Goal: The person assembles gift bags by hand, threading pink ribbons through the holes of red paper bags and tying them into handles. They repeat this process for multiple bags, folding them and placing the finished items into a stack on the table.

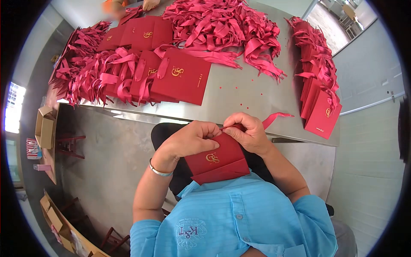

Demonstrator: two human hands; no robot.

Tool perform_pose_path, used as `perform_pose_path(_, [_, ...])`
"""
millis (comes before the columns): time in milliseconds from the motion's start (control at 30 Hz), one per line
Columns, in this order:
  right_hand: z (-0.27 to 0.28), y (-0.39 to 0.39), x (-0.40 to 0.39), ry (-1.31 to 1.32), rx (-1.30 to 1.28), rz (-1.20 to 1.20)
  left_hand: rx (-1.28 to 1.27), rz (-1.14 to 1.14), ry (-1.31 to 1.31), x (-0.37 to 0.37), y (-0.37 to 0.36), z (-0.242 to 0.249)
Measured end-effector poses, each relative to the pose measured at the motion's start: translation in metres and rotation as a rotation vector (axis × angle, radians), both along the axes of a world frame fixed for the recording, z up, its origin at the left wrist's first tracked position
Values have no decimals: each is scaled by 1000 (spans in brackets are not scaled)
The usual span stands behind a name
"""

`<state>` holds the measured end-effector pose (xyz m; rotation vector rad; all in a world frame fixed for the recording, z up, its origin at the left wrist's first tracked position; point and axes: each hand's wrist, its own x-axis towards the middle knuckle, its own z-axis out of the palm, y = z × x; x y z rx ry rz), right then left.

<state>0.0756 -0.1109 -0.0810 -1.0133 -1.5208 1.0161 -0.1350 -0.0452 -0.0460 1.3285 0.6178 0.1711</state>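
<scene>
A red paper bag with a gold logo lies against the person's lap and blue shirt, its top edge between both hands. My left hand, with a bracelet at the wrist, pinches that edge near the middle. Just beside it, my right hand has thumb and fingers closed on the same edge. From behind my right hand a pink ribbon extends to the right over the table edge. The fingertips nearly meet, and what lies between them is partly hidden.
On the metal table are a heap of pink ribbons, rows of red bags with ribbons at left, more bags at right, and small red dots. Another person's hand is at the far edge. Cardboard boxes stand at left.
</scene>
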Motion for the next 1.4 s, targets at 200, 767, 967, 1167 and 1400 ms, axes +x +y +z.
perform_pose_path(200, [-13,-1,-5,93,-13,-3,-135,44,10,-3,-2,2])
perform_pose_path(767, [-19,0,-13,143,-6,6,-242,122,-62,-11,-5,-4])
perform_pose_path(967, [-24,0,-15,168,-43,-28,-253,163,-62,-11,-7,-6])
perform_pose_path(1167, [-22,-1,-18,163,3,-22,-235,112,-99,-12,-6,-8])
perform_pose_path(1400, [-25,-1,-16,140,6,-41,-258,263,2,-9,-12,7])
